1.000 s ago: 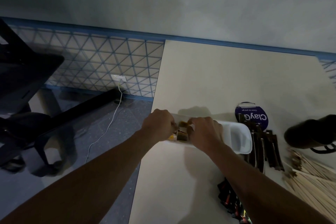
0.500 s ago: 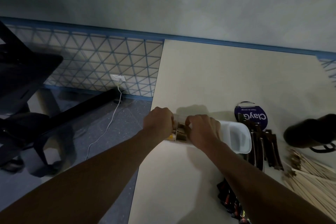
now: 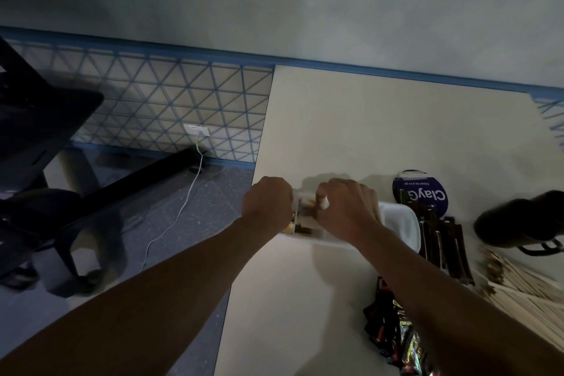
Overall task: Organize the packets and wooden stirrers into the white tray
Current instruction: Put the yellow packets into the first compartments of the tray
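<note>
Your left hand (image 3: 267,203) curls round white tray (image 3: 399,223) left end, likely bracing it. Right hand (image 3: 348,210) fingers bent onto packets (image 3: 305,214) inside that end, probably squaring them; grip hidden. Wooden stirrers (image 3: 525,290), dark sachets (image 3: 442,244) lie right of tray.

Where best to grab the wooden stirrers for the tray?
Pinch a small bundle of the wooden stirrers across their width, near the ends that show, coming down from above. They lie flat and roughly parallel on the table, so a sideways approach would likely just push them.
</note>
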Demonstrator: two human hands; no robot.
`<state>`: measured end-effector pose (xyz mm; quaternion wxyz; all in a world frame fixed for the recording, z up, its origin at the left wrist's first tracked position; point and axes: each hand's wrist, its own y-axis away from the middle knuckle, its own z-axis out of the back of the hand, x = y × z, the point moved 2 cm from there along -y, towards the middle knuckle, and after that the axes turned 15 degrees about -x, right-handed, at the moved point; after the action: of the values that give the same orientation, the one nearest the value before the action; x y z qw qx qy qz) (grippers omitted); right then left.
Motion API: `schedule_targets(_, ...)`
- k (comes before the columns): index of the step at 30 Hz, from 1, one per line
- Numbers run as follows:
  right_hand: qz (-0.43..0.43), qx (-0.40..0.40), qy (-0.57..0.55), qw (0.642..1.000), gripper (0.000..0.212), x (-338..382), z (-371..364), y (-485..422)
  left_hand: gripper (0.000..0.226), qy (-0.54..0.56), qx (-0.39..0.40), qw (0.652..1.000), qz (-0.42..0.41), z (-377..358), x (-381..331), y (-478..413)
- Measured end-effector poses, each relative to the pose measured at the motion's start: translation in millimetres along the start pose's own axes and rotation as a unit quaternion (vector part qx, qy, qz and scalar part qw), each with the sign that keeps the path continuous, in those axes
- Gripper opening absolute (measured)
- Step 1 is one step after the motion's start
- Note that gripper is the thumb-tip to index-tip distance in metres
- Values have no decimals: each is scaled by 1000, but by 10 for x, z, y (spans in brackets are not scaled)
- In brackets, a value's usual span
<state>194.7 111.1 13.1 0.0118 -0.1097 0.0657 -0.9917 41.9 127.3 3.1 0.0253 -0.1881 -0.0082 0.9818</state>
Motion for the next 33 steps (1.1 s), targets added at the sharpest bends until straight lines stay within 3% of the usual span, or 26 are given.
schedule_targets(8, 22, -17, -12, 1000, 9, 10, 28, -33, 22, 8, 17, 1000, -3, -17, 33, -4)
schedule_targets(13, 25, 19, 3, 1000, 14, 16, 7, -31, 26, 33, 19, 999, 13, -48, 74, 10)
schedule_targets(20, 3, -7, -35, 999, 20, -57, -13, 15, 22, 90, -34, 995, 5, 4, 132, -19)
schedule_targets(24, 18, -28, -63, 997, 11, -75, 50, 64, 15, 109, -63, 992, -5, 57, 174, -45)
schedule_targets(29, 62, 71, -23, 995, 17, -41, 23, 116, 14, 117, -53, 992, -9, 52, 195, 2)
schedule_targets(33, 48, 95, 8, 994, 22, -33, -87, 125, 13, 115, -39, 993, 9, 41, 181, 54)
